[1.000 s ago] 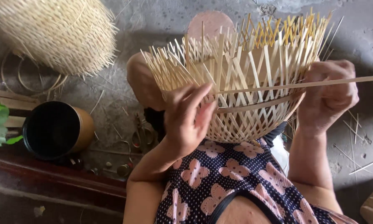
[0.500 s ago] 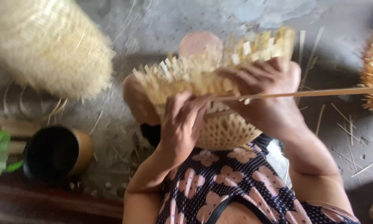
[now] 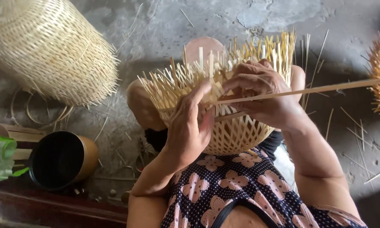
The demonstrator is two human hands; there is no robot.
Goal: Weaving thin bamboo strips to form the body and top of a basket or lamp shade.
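Grey floor [image 3: 164, 25]. Basket [image 3: 236, 135] on lap. Strip [image 3: 325, 88] lies sideways, runs off right. R hand [image 3: 262, 97] pinches strip at rim. L hand [image 3: 190, 126] grips basket wall, just beside.

Grey concrete floor [image 3: 164, 25] — woven basket [image 3: 46, 50], bamboo slivers [image 3: 359, 126], dark cup [image 3: 61, 159]

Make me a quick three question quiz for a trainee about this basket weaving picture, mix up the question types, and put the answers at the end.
1. True or false: the right hand grips a long bamboo strip.
2. Where does the left hand rest? A) on the half-woven basket B) on the black-lined cup C) on the floor
3. What lies at the upper left on the floor?

Key: 1 true; 2 A; 3 a large finished woven basket on its side.
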